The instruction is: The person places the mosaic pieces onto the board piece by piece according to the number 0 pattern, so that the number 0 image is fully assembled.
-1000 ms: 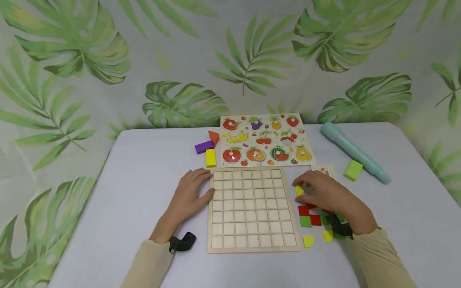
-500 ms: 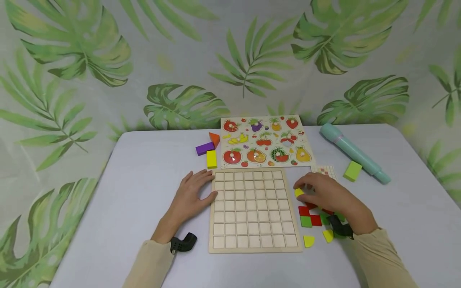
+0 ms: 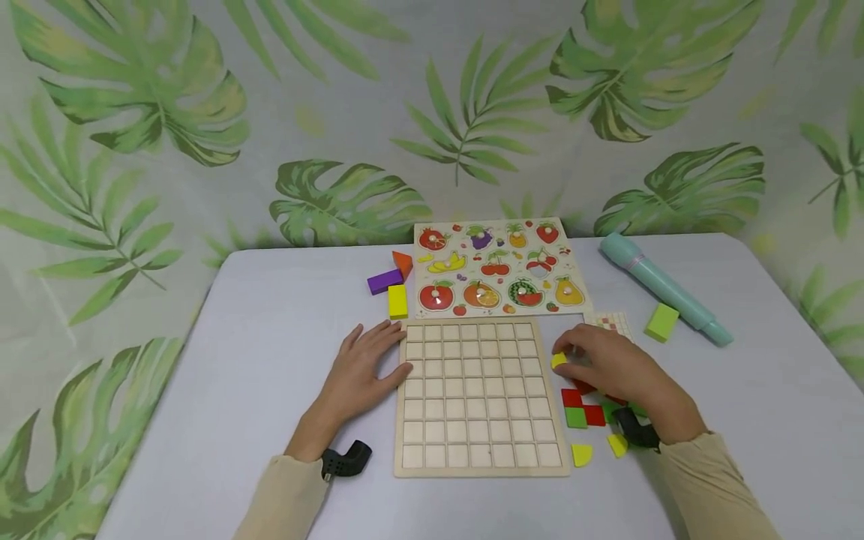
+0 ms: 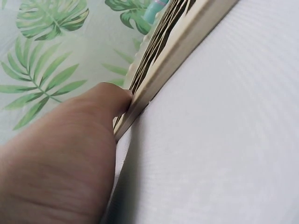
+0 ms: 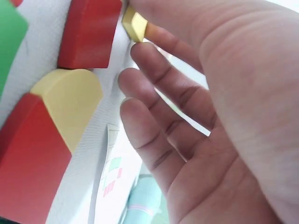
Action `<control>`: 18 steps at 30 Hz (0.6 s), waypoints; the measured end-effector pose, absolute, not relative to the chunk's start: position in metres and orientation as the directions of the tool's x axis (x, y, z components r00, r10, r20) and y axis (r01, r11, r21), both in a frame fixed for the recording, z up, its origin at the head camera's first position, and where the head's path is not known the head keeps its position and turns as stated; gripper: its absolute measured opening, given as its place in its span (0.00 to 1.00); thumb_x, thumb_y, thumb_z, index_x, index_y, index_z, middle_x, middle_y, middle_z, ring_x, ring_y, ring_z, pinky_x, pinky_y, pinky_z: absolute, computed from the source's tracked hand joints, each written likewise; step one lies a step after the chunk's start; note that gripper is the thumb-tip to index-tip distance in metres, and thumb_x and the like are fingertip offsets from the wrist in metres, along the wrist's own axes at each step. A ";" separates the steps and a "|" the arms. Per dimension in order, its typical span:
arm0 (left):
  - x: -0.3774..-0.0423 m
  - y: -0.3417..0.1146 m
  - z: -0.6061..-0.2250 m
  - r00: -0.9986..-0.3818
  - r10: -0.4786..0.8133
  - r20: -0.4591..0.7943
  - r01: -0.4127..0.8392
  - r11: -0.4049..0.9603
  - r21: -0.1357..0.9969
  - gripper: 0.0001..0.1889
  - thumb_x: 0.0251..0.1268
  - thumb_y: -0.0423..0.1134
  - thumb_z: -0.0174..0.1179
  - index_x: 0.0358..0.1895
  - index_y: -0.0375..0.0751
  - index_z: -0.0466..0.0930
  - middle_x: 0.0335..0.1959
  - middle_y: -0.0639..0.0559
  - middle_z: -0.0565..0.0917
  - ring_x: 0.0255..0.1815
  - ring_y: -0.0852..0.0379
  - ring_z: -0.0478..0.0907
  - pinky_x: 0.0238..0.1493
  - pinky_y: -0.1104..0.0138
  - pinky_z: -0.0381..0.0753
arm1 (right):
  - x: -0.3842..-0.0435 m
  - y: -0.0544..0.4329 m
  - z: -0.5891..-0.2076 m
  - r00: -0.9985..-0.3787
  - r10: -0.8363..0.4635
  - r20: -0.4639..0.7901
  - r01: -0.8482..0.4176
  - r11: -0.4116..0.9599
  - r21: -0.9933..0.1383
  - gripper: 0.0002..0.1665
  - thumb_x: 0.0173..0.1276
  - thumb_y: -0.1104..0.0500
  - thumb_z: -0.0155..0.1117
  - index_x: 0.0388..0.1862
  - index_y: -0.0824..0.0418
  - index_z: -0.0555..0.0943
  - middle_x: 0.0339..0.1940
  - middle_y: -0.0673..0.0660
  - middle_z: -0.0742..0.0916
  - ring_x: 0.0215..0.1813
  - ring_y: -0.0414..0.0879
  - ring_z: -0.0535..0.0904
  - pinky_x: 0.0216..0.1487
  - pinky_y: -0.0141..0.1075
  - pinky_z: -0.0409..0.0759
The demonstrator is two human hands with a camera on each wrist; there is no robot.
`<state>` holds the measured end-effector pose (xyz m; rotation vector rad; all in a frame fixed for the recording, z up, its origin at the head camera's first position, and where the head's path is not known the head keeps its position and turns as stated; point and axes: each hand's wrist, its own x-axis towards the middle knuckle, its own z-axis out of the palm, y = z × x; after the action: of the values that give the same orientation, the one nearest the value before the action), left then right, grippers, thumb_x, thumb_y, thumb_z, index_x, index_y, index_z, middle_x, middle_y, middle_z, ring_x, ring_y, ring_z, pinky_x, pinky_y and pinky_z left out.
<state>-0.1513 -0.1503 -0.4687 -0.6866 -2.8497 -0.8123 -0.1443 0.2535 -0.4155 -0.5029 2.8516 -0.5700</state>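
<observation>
My left hand (image 3: 361, 379) lies at the left side of a wooden grid board (image 3: 400, 420), fingers and thumb extended, tips at its rim. In the left wrist view the thumb (image 4: 105, 100) meets the edge of the board (image 4: 163, 65). Right of the board, my right hand (image 3: 610, 360) pinches a yellow quarter-round piece (image 3: 559, 360) between thumb and index finger. The right wrist view shows this piece (image 5: 135, 23) partly hidden by the thumb, the other fingers loosely bent. Under and near this hand lie red tiles (image 3: 571, 397), green tiles (image 3: 576, 418) and yellow quarter-rounds (image 3: 581, 454).
Behind the grid board lies a fruit knob puzzle (image 3: 499, 262). Purple (image 3: 385, 282), yellow (image 3: 397, 302) and orange (image 3: 403, 262) blocks sit at its left. A patterned card (image 3: 610, 322), a lime block (image 3: 662, 322) and a teal tube-shaped object (image 3: 664, 287) are at the right.
The grid board has slid slightly right, with my left hand moving along with it. The yellow piece has shifted a little between the right fingers; the right hand has barely moved.
</observation>
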 end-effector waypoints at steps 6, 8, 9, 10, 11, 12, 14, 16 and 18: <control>-0.153 -0.149 -0.473 -0.894 0.387 0.225 0.448 0.761 0.469 0.29 0.70 0.53 0.65 0.70 0.44 0.77 0.73 0.49 0.76 0.79 0.48 0.65 0.82 0.44 0.51 | -0.142 0.248 -0.411 -0.925 -0.374 -0.073 -0.321 0.868 -0.380 0.14 0.66 0.50 0.76 0.48 0.51 0.87 0.42 0.46 0.86 0.43 0.43 0.78 0.47 0.43 0.83; -0.153 -0.149 -0.474 -0.894 0.386 0.225 0.447 0.761 0.469 0.29 0.70 0.52 0.64 0.70 0.44 0.77 0.73 0.49 0.76 0.79 0.48 0.65 0.82 0.44 0.51 | -0.143 0.245 -0.409 -0.918 -0.393 -0.055 -0.344 0.858 -0.380 0.14 0.65 0.50 0.76 0.47 0.51 0.87 0.43 0.46 0.86 0.43 0.43 0.78 0.46 0.42 0.83; -0.153 -0.149 -0.474 -0.895 0.386 0.225 0.446 0.761 0.470 0.29 0.70 0.53 0.64 0.70 0.44 0.77 0.73 0.49 0.76 0.79 0.48 0.65 0.82 0.44 0.51 | -0.144 0.242 -0.408 -0.916 -0.399 -0.049 -0.352 0.855 -0.381 0.15 0.65 0.50 0.77 0.47 0.51 0.87 0.43 0.46 0.87 0.43 0.43 0.79 0.45 0.41 0.83; -0.152 -0.149 -0.474 -0.895 0.385 0.224 0.445 0.761 0.472 0.29 0.70 0.53 0.64 0.70 0.44 0.77 0.73 0.49 0.76 0.79 0.48 0.65 0.82 0.44 0.51 | -0.145 0.239 -0.407 -0.914 -0.404 -0.046 -0.358 0.853 -0.380 0.15 0.65 0.49 0.77 0.48 0.51 0.87 0.44 0.47 0.87 0.43 0.43 0.79 0.45 0.41 0.83; -0.152 -0.149 -0.474 -0.896 0.384 0.223 0.444 0.761 0.473 0.29 0.70 0.52 0.65 0.70 0.44 0.77 0.73 0.49 0.76 0.79 0.48 0.65 0.82 0.44 0.51 | -0.146 0.236 -0.405 -0.912 -0.407 -0.044 -0.362 0.852 -0.379 0.15 0.65 0.49 0.77 0.48 0.51 0.87 0.44 0.47 0.87 0.43 0.44 0.79 0.45 0.41 0.83; -0.152 -0.149 -0.474 -0.896 0.383 0.222 0.443 0.761 0.473 0.29 0.70 0.52 0.65 0.70 0.44 0.77 0.73 0.49 0.76 0.79 0.48 0.65 0.82 0.44 0.51 | -0.147 0.233 -0.404 -0.911 -0.410 -0.043 -0.366 0.852 -0.374 0.15 0.65 0.49 0.77 0.48 0.51 0.87 0.45 0.48 0.88 0.44 0.44 0.80 0.46 0.42 0.83; -0.152 -0.149 -0.474 -0.898 0.381 0.221 0.441 0.763 0.473 0.29 0.70 0.52 0.65 0.70 0.44 0.77 0.73 0.49 0.76 0.79 0.48 0.65 0.82 0.44 0.51 | -0.150 0.226 -0.401 -0.909 -0.416 -0.034 -0.377 0.853 -0.361 0.15 0.65 0.48 0.77 0.47 0.50 0.87 0.46 0.48 0.88 0.45 0.45 0.81 0.46 0.42 0.83; -0.152 -0.149 -0.474 -0.897 0.381 0.224 0.442 0.762 0.474 0.29 0.70 0.52 0.65 0.70 0.44 0.77 0.73 0.49 0.76 0.79 0.48 0.65 0.82 0.44 0.51 | -0.154 0.219 -0.399 -0.904 -0.426 -0.021 -0.392 0.849 -0.355 0.15 0.64 0.48 0.77 0.47 0.50 0.87 0.45 0.48 0.88 0.45 0.45 0.81 0.45 0.42 0.83; -0.153 -0.149 -0.474 -0.895 0.381 0.230 0.445 0.759 0.475 0.29 0.70 0.52 0.65 0.70 0.44 0.77 0.73 0.49 0.76 0.79 0.49 0.65 0.82 0.44 0.51 | -0.157 0.211 -0.398 -0.899 -0.439 -0.009 -0.408 0.843 -0.352 0.15 0.64 0.48 0.77 0.47 0.50 0.87 0.45 0.48 0.87 0.44 0.45 0.81 0.44 0.41 0.83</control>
<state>-0.1526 -0.1493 -0.4736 -0.6682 -2.8335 -0.8102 -0.1567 0.2115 -0.3976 -0.6748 2.9300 -0.5291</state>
